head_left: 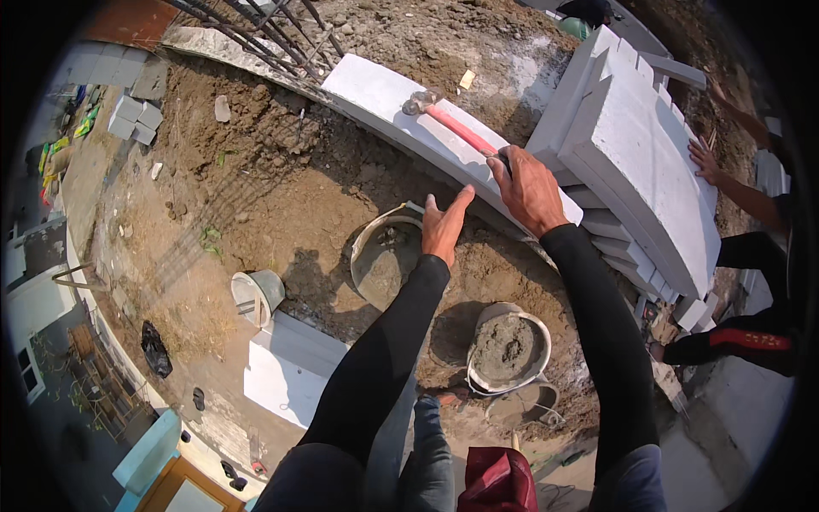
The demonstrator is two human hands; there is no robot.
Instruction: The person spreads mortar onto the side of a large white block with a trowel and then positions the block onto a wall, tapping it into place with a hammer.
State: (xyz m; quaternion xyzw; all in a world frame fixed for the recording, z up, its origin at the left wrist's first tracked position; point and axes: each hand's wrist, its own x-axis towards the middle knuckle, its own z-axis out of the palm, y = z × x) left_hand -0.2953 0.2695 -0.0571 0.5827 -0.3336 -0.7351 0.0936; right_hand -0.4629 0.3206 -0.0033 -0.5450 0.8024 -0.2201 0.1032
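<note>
My right hand (533, 192) is closed around the grip of a hammer (461, 128) with a red handle and a dirty grey head. The hammer lies over the top of a long white block (375, 90) set in a low wall row. My left hand (448, 224) is empty, fingers apart, just short of the block's near side. Below that hand, a round bucket (358, 260) with grey mortar stands on the soil. Another bucket (546, 363), full of mortar, sits between my forearms.
White blocks (640, 162) are stacked at the right; a co-worker's hand (704, 162) touches them. Steel rebar (256, 34) sticks up at the far left. A tipped pail (269, 290) and a white slab (281, 375) lie left of my arm. Loose soil surrounds the wall.
</note>
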